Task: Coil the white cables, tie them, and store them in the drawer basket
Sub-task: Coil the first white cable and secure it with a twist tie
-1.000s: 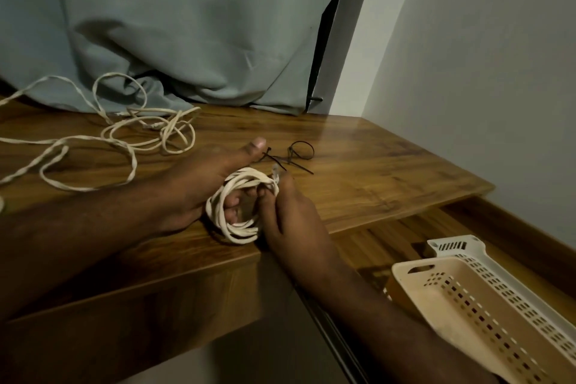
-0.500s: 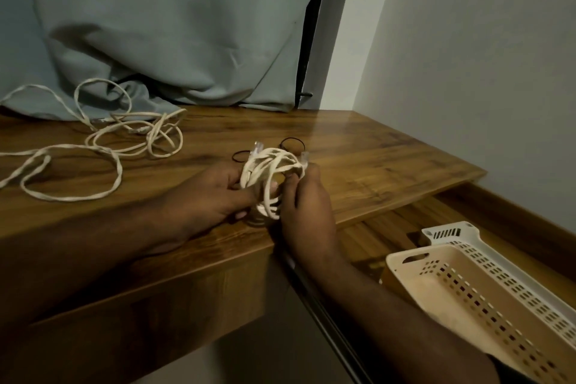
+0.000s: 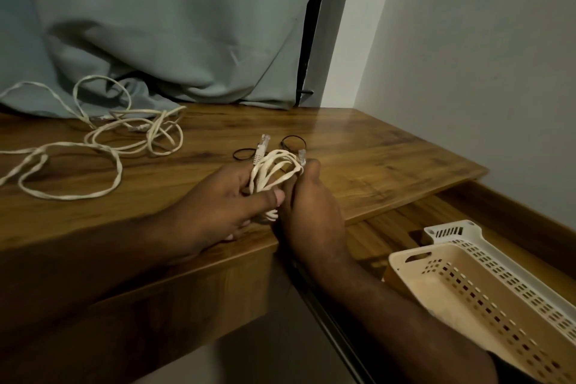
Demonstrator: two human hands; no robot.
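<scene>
One coiled cable (image 3: pixel 272 174) sits bundled above the desk (image 3: pixel 374 159) edge — our left hand (image 3: pixel 218 212) and right hand (image 3: pixel 308 212) both clutch it. We judge tying comes next; black ties (image 3: pixel 293 143) lie just beyond, loose cables (image 3: pixel 103 140) remain uncoiled, the basket (image 3: pixel 486 293) holds none.

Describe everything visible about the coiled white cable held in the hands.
The coiled cable is white, wound into a small bundle of several loops, not yet tied. Two clear plastic plugs stick up from its top. The left hand grips it from the left, the right hand pinches its right side, above the wooden desk's front edge.
</scene>
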